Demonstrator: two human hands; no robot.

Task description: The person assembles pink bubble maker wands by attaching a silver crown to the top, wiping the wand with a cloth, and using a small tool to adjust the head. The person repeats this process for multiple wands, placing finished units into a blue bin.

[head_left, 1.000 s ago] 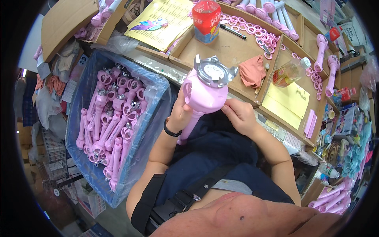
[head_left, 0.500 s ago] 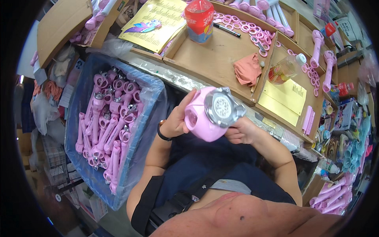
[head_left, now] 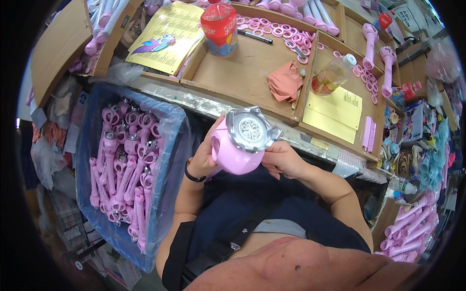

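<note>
In front of my chest, a pink toy wand (head_left: 239,159) is held with its large rounded head toward the view. A silver crown-like cap (head_left: 250,129) with a round patterned disc covers the top of the head, and a round opening shows in its pink side. The handle is mostly hidden behind the head. My left hand (head_left: 206,156), below a dark wristband, is closed around the wand from the left, its fingers partly hidden. At the silver cap's right edge, my right hand (head_left: 285,161) grips with bent fingers pressed together; the fingertips are partly covered.
A blue plastic-lined bin (head_left: 170,194) full of similar wands stands at the left. Ahead, a cardboard tray (head_left: 233,72) carries pink rings (head_left: 291,35), a red-labelled bottle (head_left: 218,29), an orange cloth (head_left: 285,81) and a marker. Yellow paper (head_left: 333,114) and a drink bottle (head_left: 335,75) lie right.
The whole view has shifted, so tray and bin sit further left. The wand's head has tilted slightly, its silver disc facing a little more upward. Both hands stay on it.
</note>
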